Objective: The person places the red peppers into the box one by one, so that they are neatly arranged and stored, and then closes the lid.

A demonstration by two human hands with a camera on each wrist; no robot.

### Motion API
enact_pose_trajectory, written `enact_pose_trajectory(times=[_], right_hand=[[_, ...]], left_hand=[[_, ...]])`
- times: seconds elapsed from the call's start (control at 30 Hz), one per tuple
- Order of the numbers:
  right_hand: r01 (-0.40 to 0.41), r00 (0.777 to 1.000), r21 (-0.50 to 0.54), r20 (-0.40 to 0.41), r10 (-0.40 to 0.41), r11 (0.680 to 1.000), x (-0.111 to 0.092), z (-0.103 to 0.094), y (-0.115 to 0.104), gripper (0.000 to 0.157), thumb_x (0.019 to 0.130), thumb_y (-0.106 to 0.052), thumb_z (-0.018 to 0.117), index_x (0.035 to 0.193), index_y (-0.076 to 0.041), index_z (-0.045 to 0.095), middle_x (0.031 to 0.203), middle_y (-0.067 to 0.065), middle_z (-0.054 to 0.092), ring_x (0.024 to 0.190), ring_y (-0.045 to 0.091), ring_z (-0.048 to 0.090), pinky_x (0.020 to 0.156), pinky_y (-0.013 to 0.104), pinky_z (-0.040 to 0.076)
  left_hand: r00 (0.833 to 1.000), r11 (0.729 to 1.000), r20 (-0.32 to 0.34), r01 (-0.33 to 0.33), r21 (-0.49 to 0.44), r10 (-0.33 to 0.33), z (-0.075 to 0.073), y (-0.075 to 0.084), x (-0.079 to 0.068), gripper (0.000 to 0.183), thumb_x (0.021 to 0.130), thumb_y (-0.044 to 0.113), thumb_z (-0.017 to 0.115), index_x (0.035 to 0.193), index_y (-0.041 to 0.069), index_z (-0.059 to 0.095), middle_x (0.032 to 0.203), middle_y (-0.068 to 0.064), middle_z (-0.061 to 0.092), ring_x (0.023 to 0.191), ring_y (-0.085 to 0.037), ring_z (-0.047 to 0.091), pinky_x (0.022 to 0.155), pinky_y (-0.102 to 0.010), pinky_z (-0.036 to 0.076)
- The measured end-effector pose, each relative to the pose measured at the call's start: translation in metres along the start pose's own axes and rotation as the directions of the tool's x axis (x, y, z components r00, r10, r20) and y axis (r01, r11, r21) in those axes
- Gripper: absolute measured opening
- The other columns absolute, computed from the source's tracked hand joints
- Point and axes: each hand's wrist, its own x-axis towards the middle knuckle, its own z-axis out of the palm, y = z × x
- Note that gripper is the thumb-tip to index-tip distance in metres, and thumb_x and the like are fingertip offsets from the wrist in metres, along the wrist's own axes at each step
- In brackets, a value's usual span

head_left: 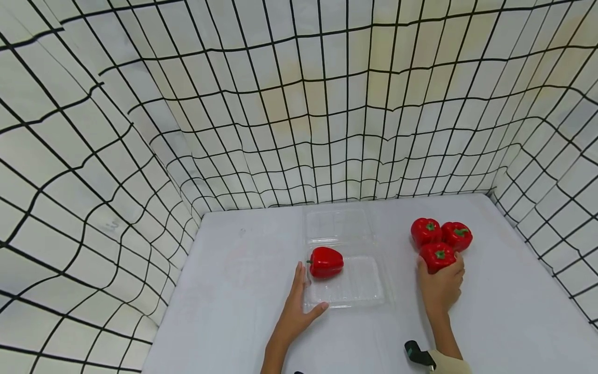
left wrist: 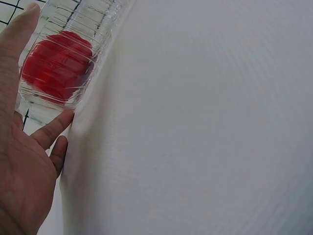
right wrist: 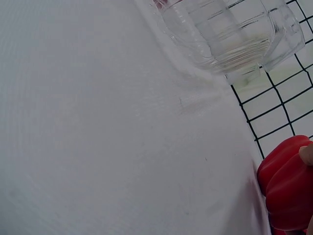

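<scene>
A red bell pepper [head_left: 326, 262] lies on its side in the left part of a clear plastic clamshell box [head_left: 362, 280], whose lid is folded open toward the back. My left hand [head_left: 295, 311] rests against the box's near left corner, fingers extended and thumb spread along the front edge. On the right, my right hand [head_left: 440, 289] grips the nearest of three red bell peppers, the front pepper [head_left: 437, 257], with thumb and fingers around its sides. That pepper [right wrist: 291, 186] shows at the edge of the right wrist view, with only a bit of the hand visible.
Two more red peppers, a left one [head_left: 425, 231] and a right one [head_left: 457, 236], sit just behind the gripped one. The white table [head_left: 233, 291] is bordered at the back and sides by black netting over white sheets [head_left: 289, 119].
</scene>
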Motion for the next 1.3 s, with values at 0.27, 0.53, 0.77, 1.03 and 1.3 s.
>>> enact_pose_trajectory(times=[0.27, 0.53, 0.77, 1.03, 1.3], right_hand=[[0.005, 0.999, 0.081, -0.042, -0.001, 0.997, -0.004, -0.002, -0.005, 0.087, 0.084, -0.028, 0.075, 0.148, -0.007, 0.019, 0.146, 0.024, 0.036, 0.136, 0.041, 0.037, 0.101, 0.069, 0.040], [0.150, 0.988, 0.228, -0.058, -0.140, 0.962, -0.009, -0.001, -0.009, 0.087, 0.082, -0.018, 0.077, 0.150, -0.012, 0.022, 0.151, 0.013, 0.033, 0.142, 0.026, 0.030, 0.106, 0.062, 0.041], [0.267, 0.963, 0.255, -0.034, -0.267, 0.929, -0.006, 0.005, -0.014, 0.090, 0.082, -0.014, 0.077, 0.153, -0.018, 0.023, 0.148, 0.014, 0.034, 0.139, 0.022, 0.032, 0.101, 0.064, 0.045], [0.288, 0.949, 0.275, 0.044, -0.311, 0.917, -0.009, 0.006, -0.020, 0.093, 0.080, -0.013, 0.080, 0.153, -0.016, 0.022, 0.149, 0.011, 0.036, 0.136, 0.022, 0.036, 0.101, 0.024, 0.048], [0.392, 0.904, 0.308, 0.046, -0.426, 0.867, -0.010, 0.010, -0.027, 0.085, 0.075, -0.012, 0.084, 0.146, -0.009, 0.036, 0.142, 0.013, 0.045, 0.126, 0.016, 0.043, 0.086, -0.001, 0.037]], left_hand=[[1.000, 1.000, -0.003, -0.012, -0.010, 0.012, 0.000, 0.001, -0.001, 0.103, 0.080, 0.049, 0.073, 0.158, 0.027, 0.010, 0.166, 0.009, 0.006, 0.152, -0.027, 0.017, 0.111, -0.059, 0.034], [1.000, 1.000, -0.004, -0.004, -0.014, 0.004, 0.000, 0.001, -0.002, 0.103, 0.080, 0.050, 0.073, 0.158, 0.028, 0.010, 0.165, 0.010, 0.006, 0.152, -0.025, 0.019, 0.111, -0.058, 0.033], [1.000, 1.000, -0.008, -0.012, -0.008, 0.012, 0.001, 0.000, -0.001, 0.103, 0.080, 0.050, 0.073, 0.158, 0.025, 0.012, 0.165, 0.010, 0.006, 0.151, -0.026, 0.019, 0.111, -0.059, 0.033], [1.000, 1.000, -0.003, -0.001, -0.019, 0.001, 0.000, 0.000, -0.002, 0.103, 0.080, 0.048, 0.074, 0.158, 0.028, 0.010, 0.166, 0.009, 0.007, 0.151, -0.027, 0.022, 0.109, -0.058, 0.036], [1.000, 1.000, -0.001, 0.004, -0.019, -0.004, 0.001, 0.000, -0.001, 0.102, 0.080, 0.049, 0.073, 0.158, 0.033, 0.009, 0.165, 0.010, 0.006, 0.151, -0.026, 0.020, 0.110, -0.058, 0.036]])
